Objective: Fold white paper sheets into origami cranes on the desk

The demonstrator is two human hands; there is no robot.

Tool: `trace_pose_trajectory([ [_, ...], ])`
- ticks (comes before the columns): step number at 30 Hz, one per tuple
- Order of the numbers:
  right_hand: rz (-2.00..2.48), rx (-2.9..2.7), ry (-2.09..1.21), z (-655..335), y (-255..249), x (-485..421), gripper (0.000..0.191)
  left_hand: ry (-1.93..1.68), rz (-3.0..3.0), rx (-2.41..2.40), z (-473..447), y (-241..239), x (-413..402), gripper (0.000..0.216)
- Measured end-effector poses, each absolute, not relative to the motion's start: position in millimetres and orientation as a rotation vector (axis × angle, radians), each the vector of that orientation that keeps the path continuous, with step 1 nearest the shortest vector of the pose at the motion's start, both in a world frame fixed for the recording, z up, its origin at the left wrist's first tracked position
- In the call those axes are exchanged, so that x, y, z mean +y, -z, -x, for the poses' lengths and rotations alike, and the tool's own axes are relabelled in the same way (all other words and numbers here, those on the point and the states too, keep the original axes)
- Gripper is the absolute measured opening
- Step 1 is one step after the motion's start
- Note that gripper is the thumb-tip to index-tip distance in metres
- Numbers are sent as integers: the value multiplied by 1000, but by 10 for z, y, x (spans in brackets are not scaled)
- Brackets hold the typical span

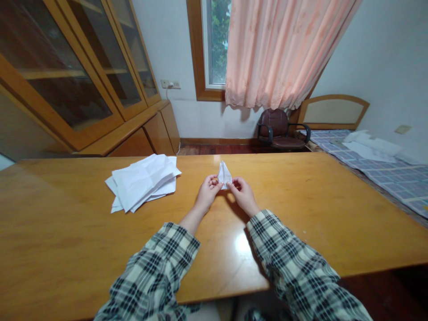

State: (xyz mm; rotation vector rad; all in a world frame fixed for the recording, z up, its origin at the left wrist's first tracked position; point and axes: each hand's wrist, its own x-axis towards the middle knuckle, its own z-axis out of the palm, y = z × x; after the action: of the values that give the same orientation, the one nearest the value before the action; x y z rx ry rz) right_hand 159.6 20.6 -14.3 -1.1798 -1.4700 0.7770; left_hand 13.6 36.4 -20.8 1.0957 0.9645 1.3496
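A small piece of folded white paper [224, 173], pointed at the top and with a crease down its middle, is held between my two hands above the table. My left hand [209, 191] pinches its lower left edge between thumb and fingers. At the lower right edge, my right hand [243, 192] grips it the same way, thumb in front. Parts of the fingers behind the paper are hidden.
Loose white sheets [143, 182] lie in an uneven pile to the left on the wooden table [301, 200]. Beyond the far edge stand a brown armchair [276, 127], a glass-doored cabinet [113, 107] and, at right, a bed [384, 174].
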Motion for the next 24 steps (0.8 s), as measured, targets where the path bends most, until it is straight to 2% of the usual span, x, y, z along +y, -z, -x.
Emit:
trace_pose_trajectory([
  [11, 1208, -1493, -791, -1597, 109, 189, 23, -1302, -1253, 980, -127, 165, 325, 28],
  [24, 1150, -1478, -865, -1579, 145, 197, 25, -1286, -1294, 973, -157, 234, 344, 33],
])
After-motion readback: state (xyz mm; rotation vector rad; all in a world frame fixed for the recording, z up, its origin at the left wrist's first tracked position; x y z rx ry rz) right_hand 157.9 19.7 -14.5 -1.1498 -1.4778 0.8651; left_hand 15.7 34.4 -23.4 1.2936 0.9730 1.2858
